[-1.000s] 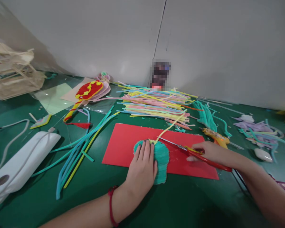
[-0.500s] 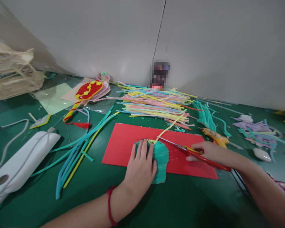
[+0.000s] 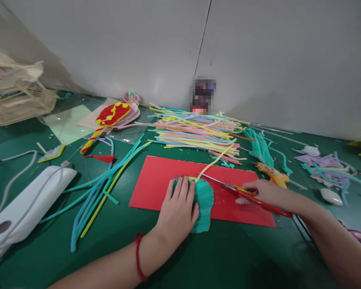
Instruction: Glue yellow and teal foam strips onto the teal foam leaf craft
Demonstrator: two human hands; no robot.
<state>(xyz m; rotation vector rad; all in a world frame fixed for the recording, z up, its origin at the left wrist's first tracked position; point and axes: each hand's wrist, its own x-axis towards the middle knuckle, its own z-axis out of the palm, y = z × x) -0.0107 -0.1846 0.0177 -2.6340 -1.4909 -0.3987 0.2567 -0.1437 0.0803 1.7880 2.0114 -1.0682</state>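
My left hand (image 3: 178,202) lies flat with fingers stretched over a teal piece made of pipe cleaners (image 3: 205,206), pressing it onto a red sheet (image 3: 156,176). A yellow pipe cleaner (image 3: 213,161) runs up and right from the top edge of the teal piece, near my left fingertips. My right hand (image 3: 258,190) is closed round red-handled scissors (image 3: 270,206). Their blades point left, with the tips at or beside the base of the yellow strip; whether they touch it I cannot tell.
Behind the sheet lies a pile of coloured pipe cleaners (image 3: 195,130). A yellow glue gun (image 3: 275,176) is right of it. To the left are a red and yellow fan (image 3: 112,114), loose strips (image 3: 105,192) and a white power strip (image 3: 33,204) with a cable.
My left forearm and wrist have shifted very slightly left. The scissors, the yellow strip and the teal piece stay as they were.
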